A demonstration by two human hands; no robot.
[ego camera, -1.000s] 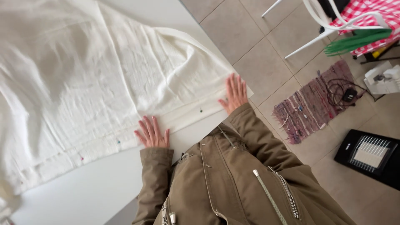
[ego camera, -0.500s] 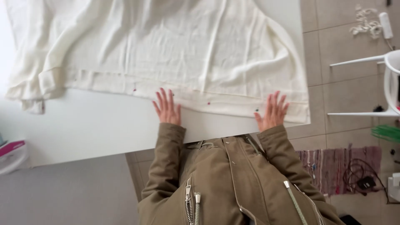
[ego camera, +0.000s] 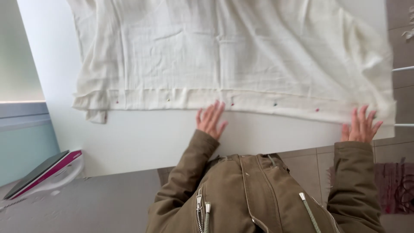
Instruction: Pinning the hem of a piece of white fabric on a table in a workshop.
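A large cream cloth (ego camera: 224, 56) lies spread over a white table (ego camera: 142, 138). Its near edge is folded into a hem held by several coloured-headed pins (ego camera: 275, 104). My left hand (ego camera: 210, 119) rests flat on the table with fingers apart, fingertips touching the hem near the middle. My right hand (ego camera: 360, 125) lies flat with spread fingers on the hem at the cloth's right corner, near the table edge. Neither hand holds anything. Both arms wear olive jacket sleeves.
A pink and white flat device (ego camera: 43, 172) sits at the lower left on a grey surface. Tiled floor (ego camera: 401, 47) and a striped rug (ego camera: 396, 185) lie to the right. A white chair leg (ego camera: 403, 69) shows at the right edge.
The view has swung left, showing the cloth's left end. Both hands stay flat along the hem; the right hand now sits at the cloth's right corner, farther from the left.
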